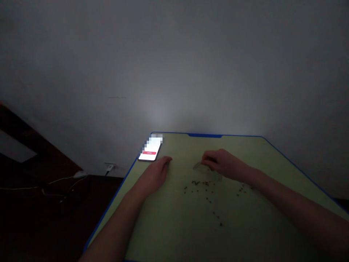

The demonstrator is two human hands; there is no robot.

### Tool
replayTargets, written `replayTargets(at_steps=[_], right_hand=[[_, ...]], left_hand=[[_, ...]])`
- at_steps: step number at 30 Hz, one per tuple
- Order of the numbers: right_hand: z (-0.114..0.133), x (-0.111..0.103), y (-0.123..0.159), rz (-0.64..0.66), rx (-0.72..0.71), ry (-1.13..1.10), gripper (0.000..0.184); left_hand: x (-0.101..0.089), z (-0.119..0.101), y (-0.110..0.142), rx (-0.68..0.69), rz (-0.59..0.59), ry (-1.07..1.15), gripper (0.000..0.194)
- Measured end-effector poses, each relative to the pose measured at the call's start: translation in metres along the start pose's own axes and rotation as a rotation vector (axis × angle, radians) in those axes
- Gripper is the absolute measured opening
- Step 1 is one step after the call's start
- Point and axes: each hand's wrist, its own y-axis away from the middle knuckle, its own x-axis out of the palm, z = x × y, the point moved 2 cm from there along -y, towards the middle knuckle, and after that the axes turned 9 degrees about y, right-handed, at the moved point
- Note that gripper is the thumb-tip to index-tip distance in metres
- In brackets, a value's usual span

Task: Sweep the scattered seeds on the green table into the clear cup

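My left hand (156,173) rests on the left part of the table, just below the phone. One finger points right, apart from the thumb; the rest are mostly hidden, and I see nothing held. Farther right, my right hand (222,162) is closed in a pinch at the edge of a clear plastic piece (198,166). Its outline is faint, so I cannot tell whether it is a bag or a tray. Several small dark bead-like bits (206,183) lie scattered on the tabletop below that hand. A smaller group (241,189) sits under the right forearm.
A lit phone (149,149) lies at the table's back left corner. The pale green table (163,225) has a blue rim and stands against a grey wall (174,65). Cables (58,182) and a wall socket with a plug (109,166) are at the left. The room is dim.
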Motion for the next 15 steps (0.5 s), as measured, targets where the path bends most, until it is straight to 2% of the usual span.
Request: replayTargets(at_steps=[4, 7, 10, 15], right_hand=[[-0.015, -0.002, 0.041, 0.003, 0.188, -0.061, 0.026], [-0.017, 0.003, 0.063, 0.03, 0.263, -0.087, 0.026], [-0.015, 0.011, 0.073, 0.041, 0.309, -0.097, 0.023], [-0.013, 0.015, 0.07, 0.04, 0.293, -0.076, 0.023]], left_hand=[[0.001, 0.002, -0.002, 0.013, -0.034, 0.004, 0.033], [-0.002, 0.0, -0.003, 0.068, -0.116, 0.028, 0.032], [-0.012, -0.009, -0.001, 0.147, -0.281, 0.067, 0.026], [-0.037, -0.021, 0.01, 0.185, -0.643, 0.116, 0.017]])
